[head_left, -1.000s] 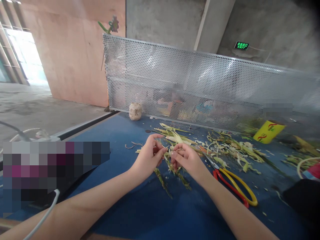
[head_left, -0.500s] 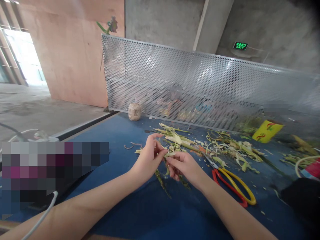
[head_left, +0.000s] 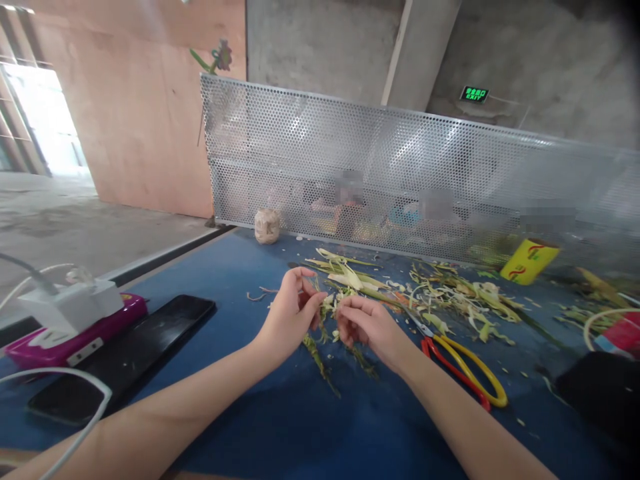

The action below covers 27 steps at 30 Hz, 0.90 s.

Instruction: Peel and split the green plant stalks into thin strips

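Two bare hands meet over a flat blue tabletop [head_left: 260,427]: the left hand [head_left: 289,315] and right hand [head_left: 374,328] both curl thumb toward fingers, though whether either grips anything I cannot tell. Thin, dark-green drooping plant stems [head_left: 319,363] lie beneath and between them, left of metal scissors with red-and-yellow handles [head_left: 453,375].

the scissors [head_left: 434,338] had one yellow handle and one red, against a tabletop [head_left: 250,413] of deep blue. left of the scissors, the plant stalks [head_left: 317,360] were olive green; beyond them, the plant scraps [head_left: 477,295] mixed pale green with cream. far left of the scissors, the power strip [head_left: 134,311] was magenta, the charger [head_left: 75,312] white, the smartphone [head_left: 150,347] black. behind the scissors, the perforated metal screen [head_left: 300,143] was silver-grey, patterned with rows of holes.
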{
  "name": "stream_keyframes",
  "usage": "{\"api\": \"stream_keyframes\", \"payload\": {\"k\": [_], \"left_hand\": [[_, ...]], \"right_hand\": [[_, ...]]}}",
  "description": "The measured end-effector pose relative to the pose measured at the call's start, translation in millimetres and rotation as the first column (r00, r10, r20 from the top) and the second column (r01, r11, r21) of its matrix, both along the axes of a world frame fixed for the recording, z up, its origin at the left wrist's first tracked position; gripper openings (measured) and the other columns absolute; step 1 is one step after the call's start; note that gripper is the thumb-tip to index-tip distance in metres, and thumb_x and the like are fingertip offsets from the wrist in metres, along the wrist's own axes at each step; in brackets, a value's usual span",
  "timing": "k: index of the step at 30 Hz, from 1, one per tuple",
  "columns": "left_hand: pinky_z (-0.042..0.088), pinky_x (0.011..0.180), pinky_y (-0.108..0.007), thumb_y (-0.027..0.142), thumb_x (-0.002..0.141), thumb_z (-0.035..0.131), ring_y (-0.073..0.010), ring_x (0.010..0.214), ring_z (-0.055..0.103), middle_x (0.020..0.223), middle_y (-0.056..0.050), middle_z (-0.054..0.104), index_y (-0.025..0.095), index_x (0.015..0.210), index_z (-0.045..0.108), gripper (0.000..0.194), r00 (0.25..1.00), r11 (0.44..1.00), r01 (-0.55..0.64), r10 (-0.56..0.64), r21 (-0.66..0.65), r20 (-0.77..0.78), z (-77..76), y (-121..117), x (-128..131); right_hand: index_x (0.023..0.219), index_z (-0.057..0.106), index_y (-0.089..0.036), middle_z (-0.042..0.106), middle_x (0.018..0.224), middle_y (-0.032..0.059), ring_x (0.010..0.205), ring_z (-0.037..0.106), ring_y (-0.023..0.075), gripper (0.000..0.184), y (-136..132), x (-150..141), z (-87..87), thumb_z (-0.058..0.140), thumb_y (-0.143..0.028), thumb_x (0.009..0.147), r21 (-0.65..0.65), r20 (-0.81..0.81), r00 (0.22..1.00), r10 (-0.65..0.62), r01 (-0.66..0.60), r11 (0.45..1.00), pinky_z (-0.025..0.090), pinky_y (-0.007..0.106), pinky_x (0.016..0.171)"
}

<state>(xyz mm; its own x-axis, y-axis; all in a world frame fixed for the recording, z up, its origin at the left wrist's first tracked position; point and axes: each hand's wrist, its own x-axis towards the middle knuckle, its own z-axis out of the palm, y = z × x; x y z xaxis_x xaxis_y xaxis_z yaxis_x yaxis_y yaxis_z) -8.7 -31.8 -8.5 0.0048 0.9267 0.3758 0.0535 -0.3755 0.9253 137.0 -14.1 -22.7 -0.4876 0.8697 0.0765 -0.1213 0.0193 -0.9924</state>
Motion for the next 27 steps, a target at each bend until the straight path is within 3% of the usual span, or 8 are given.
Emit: {"api": "stream_keyframes", "payload": {"k": [4, 12, 16, 21, 27], "left_hand": [[0.037, 0.036, -0.017, 0.016, 0.078, 0.045, -0.0024, 0.039, 0.044, 0.069, 0.007, 0.039, 0.022, 0.097, 0.031, 0.024, 0.995, 0.995, 0.092, -0.09, 0.047, -0.043, -4.6, -2.1, 1.7], [0.037, 0.036, -0.017, 0.016, 0.078, 0.045, -0.0026, 0.039, 0.044, 0.067, 0.008, 0.039, 0.021, 0.096, 0.031, 0.024, 0.994, 0.997, 0.065, -0.061, 0.039, -0.089, -9.2, 0.0, 2.8], [0.04, 0.037, -0.018, 0.018, 0.077, 0.047, -0.0035, 0.039, 0.045, 0.067, 0.007, 0.041, 0.02, 0.104, 0.031, 0.031, 0.996, 0.997, 0.077, -0.078, -0.01, -0.041, -6.8, -0.1, 3.2], [0.044, 0.041, -0.021, 0.018, 0.071, 0.057, -0.0062, 0.047, 0.049, 0.071, 0.005, 0.047, 0.019, 0.119, 0.025, 0.058, 0.971, 0.968, 0.222, -0.209, -0.113, 0.117, -5.6, 1.0, 3.8], [0.044, 0.044, -0.021, 0.019, 0.067, 0.061, -0.0086, 0.054, 0.051, 0.065, 0.005, 0.048, 0.015, 0.121, 0.026, 0.064, 0.966, 0.955, 0.199, -0.154, -0.218, 0.207, -2.5, -0.2, 4.5]], "right_hand": [[0.089, 0.045, -0.019, 0.055, 0.057, -0.0038, 0.041, 0.047, 0.0076, 0.026, -2.0, -5.5, -2.6, 0.054, -0.039, 0.074, -0.066, -0.114, 0.993, 0.023, -0.031, 0.997, 0.036, 0.02, 0.04], [0.075, 0.052, -0.016, 0.052, 0.055, -0.0048, 0.042, 0.044, 0.0051, 0.019, 0.1, -4.8, -4.8, 0.064, -0.028, 0.066, 0.068, -0.11, 0.993, -0.032, 0.04, 0.997, 0.034, 0.02, 0.043], [0.073, 0.054, -0.016, 0.051, 0.055, -0.0046, 0.044, 0.043, 0.006, 0.017, 1.1, -5.2, -5.9, 0.063, -0.029, 0.067, 0.069, -0.13, 0.989, -0.078, 0.087, 0.994, 0.035, 0.021, 0.045], [0.069, 0.053, -0.017, 0.048, 0.052, -0.005, 0.044, 0.042, 0.0068, 0.018, 2.0, -5.3, -5.5, 0.062, -0.033, 0.068, 0.107, -0.093, 0.984, -0.149, 0.159, 0.981, 0.037, 0.022, 0.046], [0.07, 0.053, -0.018, 0.054, 0.059, -0.0016, 0.047, 0.045, 0.0088, 0.018, 2.8, -2.3, -3.5, 0.058, -0.036, 0.07, 0.234, -0.016, 0.983, -0.182, 0.181, 0.955, 0.039, 0.024, 0.048]]}}
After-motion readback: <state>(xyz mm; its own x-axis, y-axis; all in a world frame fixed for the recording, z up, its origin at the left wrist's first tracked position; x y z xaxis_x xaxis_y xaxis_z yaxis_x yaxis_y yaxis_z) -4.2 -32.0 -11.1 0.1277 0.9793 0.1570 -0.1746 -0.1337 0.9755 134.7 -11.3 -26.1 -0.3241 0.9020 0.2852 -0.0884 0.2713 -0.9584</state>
